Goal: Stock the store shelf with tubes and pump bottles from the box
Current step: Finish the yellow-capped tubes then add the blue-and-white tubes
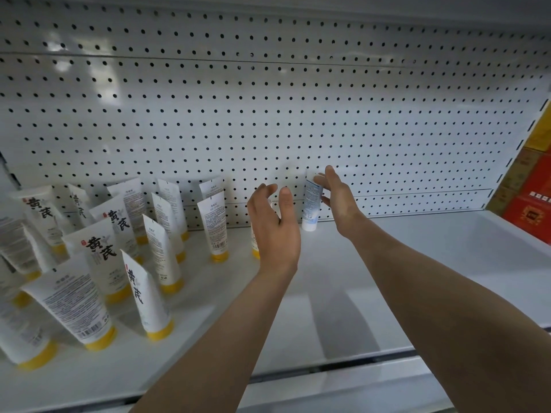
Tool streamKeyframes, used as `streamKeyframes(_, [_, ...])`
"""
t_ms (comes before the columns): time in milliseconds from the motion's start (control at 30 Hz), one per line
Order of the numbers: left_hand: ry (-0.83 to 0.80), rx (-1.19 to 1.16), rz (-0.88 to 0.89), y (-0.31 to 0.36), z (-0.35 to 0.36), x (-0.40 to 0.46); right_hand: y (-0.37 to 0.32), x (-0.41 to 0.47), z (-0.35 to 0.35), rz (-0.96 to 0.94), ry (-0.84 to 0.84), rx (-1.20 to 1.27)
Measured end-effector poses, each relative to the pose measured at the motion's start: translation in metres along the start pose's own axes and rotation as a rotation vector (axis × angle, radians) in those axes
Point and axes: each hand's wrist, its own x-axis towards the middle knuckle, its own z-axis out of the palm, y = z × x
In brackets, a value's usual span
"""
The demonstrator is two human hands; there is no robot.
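Note:
A white tube with a white cap and bluish print (311, 208) stands cap-down on the white shelf (417, 278), leaning against the pegboard back. My right hand (338, 201) is just to its right, fingertips touching its upper part, fingers fairly straight. My left hand (272, 226) hovers to the tube's left with loosely spread fingers, holding nothing. It partly hides a yellow-capped tube (255, 244) behind it. Several white tubes with yellow caps (213, 228) stand cap-down on the left half of the shelf.
The white pegboard (268, 114) backs the shelf. Red and yellow boxes (530, 198) sit past the shelf's right end. The shelf's front edge (343, 374) runs below my forearms. Bare shelf surface spreads right of the white-capped tube.

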Motion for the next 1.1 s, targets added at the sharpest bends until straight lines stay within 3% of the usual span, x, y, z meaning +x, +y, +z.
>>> streamKeyframes(233, [-0.006, 0.004, -0.001, 0.004, -0.002, -0.008, 0.0, -0.009, -0.005, -0.055, -0.003, -0.043])
streamKeyframes(500, [-0.126, 0.013, -0.048, 0.023, 0.038, -0.044, -0.004, -0.046, -0.05, -0.097, 0.068, -0.007])
streamKeyframes(833, [-0.39, -0.014, -0.403, 0.037, 0.152, -0.174, 0.026, -0.16, -0.206, -0.068, 0.282, -0.022])
streamKeyframes(1100, [-0.662, 0.065, -0.557, 0.014, 0.223, -0.319, 0.098, -0.286, -0.341, 0.227, 0.578, -0.055])
